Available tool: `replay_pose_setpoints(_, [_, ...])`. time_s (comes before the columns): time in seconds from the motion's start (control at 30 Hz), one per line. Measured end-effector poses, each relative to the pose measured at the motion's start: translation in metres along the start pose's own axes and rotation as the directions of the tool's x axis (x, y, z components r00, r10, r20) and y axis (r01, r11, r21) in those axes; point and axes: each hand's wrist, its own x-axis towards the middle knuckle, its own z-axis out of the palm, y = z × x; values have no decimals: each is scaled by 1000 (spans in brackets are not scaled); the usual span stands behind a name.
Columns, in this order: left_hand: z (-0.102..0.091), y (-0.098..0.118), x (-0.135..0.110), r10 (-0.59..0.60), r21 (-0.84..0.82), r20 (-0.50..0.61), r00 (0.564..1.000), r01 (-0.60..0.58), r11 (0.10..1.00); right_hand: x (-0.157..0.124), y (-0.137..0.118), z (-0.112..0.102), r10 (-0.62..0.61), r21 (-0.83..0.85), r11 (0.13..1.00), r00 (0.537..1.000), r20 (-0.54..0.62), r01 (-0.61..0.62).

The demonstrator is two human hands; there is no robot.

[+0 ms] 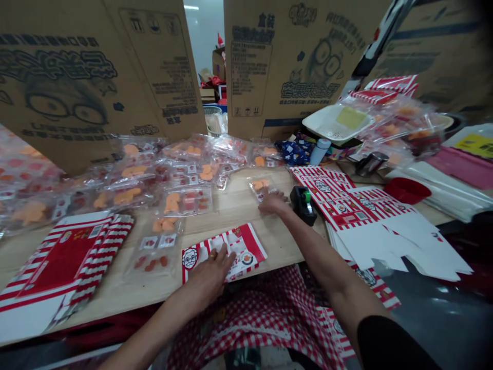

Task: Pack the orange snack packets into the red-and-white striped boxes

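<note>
A flat striped red-and-white carton with a printed portrait lies on the wooden table in front of me. My left hand rests on it, fingers stretched out and apart, a ring on one finger. Farther forward, my right hand has its fingers at the near edge of a clear plastic packet with orange pieces inside. Its fingertips are partly hidden, but thumb and fingers appear to pinch the packet. Just right of that hand stands a black tape dispenser with a green roll.
Many similar clear packets lie heaped at the back and left. Folded striped cartons are stacked at left, flat carton sheets at right. Large cardboard boxes wall the back. A white basket, blue bottle and red bowl stand right.
</note>
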Motion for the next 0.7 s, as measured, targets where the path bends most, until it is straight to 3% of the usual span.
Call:
replay_pose_setpoints(0.07, [-24, -5, -11, 40, -128, -78, 996, -50, 990, -5, -8, -1, -26, -12, 1000, 1000, 4, 26])
replay_pose_setpoints(0.13, [-54, -17, -17, 40, -386, -148, 988, -94, 918, -14, -14, -2, -74, -16, 997, 997, -20, 73])
replay_pose_setpoints(0.23, [-92, -44, -9, 37, -775, -33, 999, -49, 630, -28, -17, -11, -175, 7, 984, 980, -90, 176])
replay_pose_setpoints(0.3, [-99, -63, 5, 34, -896, 49, 998, 29, 443, -35, -10, -26, -226, 31, 972, 963, -148, 233])
replay_pose_setpoints(0.37, [-90, -79, 21, -7, -928, 94, 996, 90, 362, -40, 6, -49, -250, 62, 962, 946, -205, 267])
replay_pose_setpoints(0.47, [-63, -94, 39, -82, -925, 138, 987, 158, 345, -49, 41, -82, -318, 165, 920, 922, -219, 356])
replay_pose_setpoints(0.53, [-45, -95, 44, -92, -935, 178, 980, 197, 294, -57, 63, -95, -471, 444, 755, 870, -145, 483])
replay_pose_setpoints(0.63, [-28, -89, 43, -144, -950, 184, 972, 214, 228, -69, 83, -100, -630, 798, 423, 772, -82, 430])
replay_pose_setpoints(0.7, [-22, -83, 41, -230, -945, 92, 969, 158, 285, -73, 89, -99, -631, 843, 376, 773, -70, 384])
